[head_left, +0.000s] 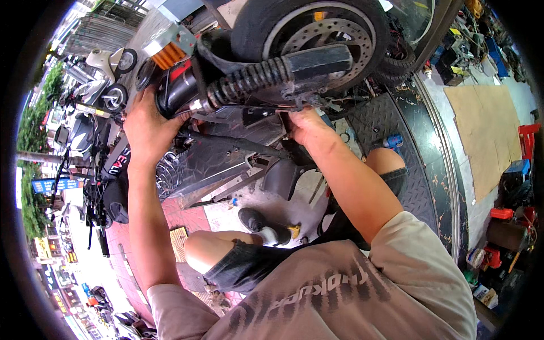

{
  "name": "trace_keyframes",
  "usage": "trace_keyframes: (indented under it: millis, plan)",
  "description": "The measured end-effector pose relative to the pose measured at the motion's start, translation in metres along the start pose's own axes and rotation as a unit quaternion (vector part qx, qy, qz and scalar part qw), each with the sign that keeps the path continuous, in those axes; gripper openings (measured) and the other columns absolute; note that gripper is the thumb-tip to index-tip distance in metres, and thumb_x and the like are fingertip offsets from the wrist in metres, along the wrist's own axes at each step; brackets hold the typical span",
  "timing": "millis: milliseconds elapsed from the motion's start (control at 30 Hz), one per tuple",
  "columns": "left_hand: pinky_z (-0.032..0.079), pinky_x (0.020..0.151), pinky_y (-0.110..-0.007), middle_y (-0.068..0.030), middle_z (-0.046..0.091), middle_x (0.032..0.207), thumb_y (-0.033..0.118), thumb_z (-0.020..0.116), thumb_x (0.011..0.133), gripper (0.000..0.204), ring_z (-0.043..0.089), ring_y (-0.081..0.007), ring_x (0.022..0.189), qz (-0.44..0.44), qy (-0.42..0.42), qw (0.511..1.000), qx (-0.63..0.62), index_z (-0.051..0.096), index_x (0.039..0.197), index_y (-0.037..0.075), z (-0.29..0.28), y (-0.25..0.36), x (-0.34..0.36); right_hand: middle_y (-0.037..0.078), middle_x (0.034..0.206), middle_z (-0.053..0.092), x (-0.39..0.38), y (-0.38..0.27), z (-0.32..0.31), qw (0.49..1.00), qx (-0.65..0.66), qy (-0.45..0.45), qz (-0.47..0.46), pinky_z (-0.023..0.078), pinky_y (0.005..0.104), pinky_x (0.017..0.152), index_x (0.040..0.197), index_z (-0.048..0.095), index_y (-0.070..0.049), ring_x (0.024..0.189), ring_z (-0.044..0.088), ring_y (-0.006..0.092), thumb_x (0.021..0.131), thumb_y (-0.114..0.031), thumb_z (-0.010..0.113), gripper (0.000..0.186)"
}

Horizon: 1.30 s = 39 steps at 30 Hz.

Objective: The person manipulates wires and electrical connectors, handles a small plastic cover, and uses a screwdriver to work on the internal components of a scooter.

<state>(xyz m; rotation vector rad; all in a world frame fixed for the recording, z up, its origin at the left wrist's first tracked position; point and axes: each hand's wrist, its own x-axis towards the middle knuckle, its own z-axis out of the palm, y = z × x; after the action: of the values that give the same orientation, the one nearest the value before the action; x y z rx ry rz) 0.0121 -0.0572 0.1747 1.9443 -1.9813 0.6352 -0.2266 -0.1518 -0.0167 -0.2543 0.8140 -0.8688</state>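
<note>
My left hand (152, 123) is closed on a black cylindrical part (177, 90) of a two-wheeler, with its thumb next to a black coil-spring shock absorber (249, 82). My right hand (307, 126) reaches under the shock's lower mount (309, 93); its fingers curl in there, partly hidden, so what they grip is unclear. Above both hands are a wheel (249, 31) with a drilled brake disc (354, 59) and an orange filter-like part (169, 54) with a silver cap. A dark frame tube (238, 144) runs below my hands.
Parked scooters (79, 133) line the left side. Below are my knees, a shoe and a yellow tool (293, 231). At right are a black tread plate (396, 187), a blue tool (392, 141), a cardboard sheet (479, 136) and scattered red and black tools (504, 232).
</note>
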Motion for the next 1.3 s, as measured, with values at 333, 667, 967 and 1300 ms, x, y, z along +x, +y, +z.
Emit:
trace_keyframes:
  millis: [333, 667, 967, 1300]
  plan:
    - [0.053, 0.097, -0.045, -0.0166, 0.067, 0.131, 0.032, 0.093, 0.068, 0.081, 0.065, -0.0389, 0.12, -0.024, -0.023, 0.999, 0.002, 0.06, 0.137, 0.003, -0.002, 0.003, 0.001, 0.009, 0.111, 0.074, 0.006, 0.008, -0.007, 0.996, -0.083, 0.019, -0.019, 0.063, 0.0475, 0.076, 0.123, 0.067, -0.014, 0.094, 0.072, 0.0258, 0.111, -0.02, 0.047, 0.024]
    - [0.052, 0.098, -0.045, -0.018, 0.067, 0.13, 0.034, 0.093, 0.068, 0.083, 0.064, -0.0393, 0.12, -0.032, -0.037, 0.999, 0.013, 0.059, 0.137, 0.001, -0.005, 0.005, 0.001, 0.01, 0.121, 0.072, 0.015, 0.011, -0.011, 0.998, -0.069, -0.003, -0.002, 0.063, 0.0528, 0.08, 0.135, 0.06, -0.013, 0.1, 0.072, 0.0282, 0.111, -0.013, 0.041, 0.031]
    - [0.052, 0.098, -0.044, -0.0186, 0.067, 0.13, 0.03, 0.093, 0.067, 0.084, 0.064, -0.0394, 0.12, -0.031, -0.038, 0.999, 0.0, 0.058, 0.138, 0.001, -0.005, 0.004, 0.002, 0.011, 0.12, 0.073, 0.007, 0.013, -0.009, 0.997, -0.075, 0.002, -0.019, 0.063, 0.052, 0.082, 0.131, 0.063, -0.012, 0.1, 0.073, 0.0276, 0.11, -0.012, 0.042, 0.029]
    - [0.052, 0.098, -0.045, -0.0187, 0.067, 0.128, 0.031, 0.093, 0.068, 0.083, 0.064, -0.0396, 0.119, -0.032, -0.039, 0.999, 0.003, 0.058, 0.137, 0.0, -0.004, 0.002, 0.002, 0.007, 0.111, 0.073, 0.0, 0.009, -0.006, 0.999, -0.049, -0.002, -0.006, 0.06, 0.049, 0.082, 0.118, 0.068, -0.013, 0.096, 0.071, 0.0247, 0.102, -0.018, 0.063, 0.018]
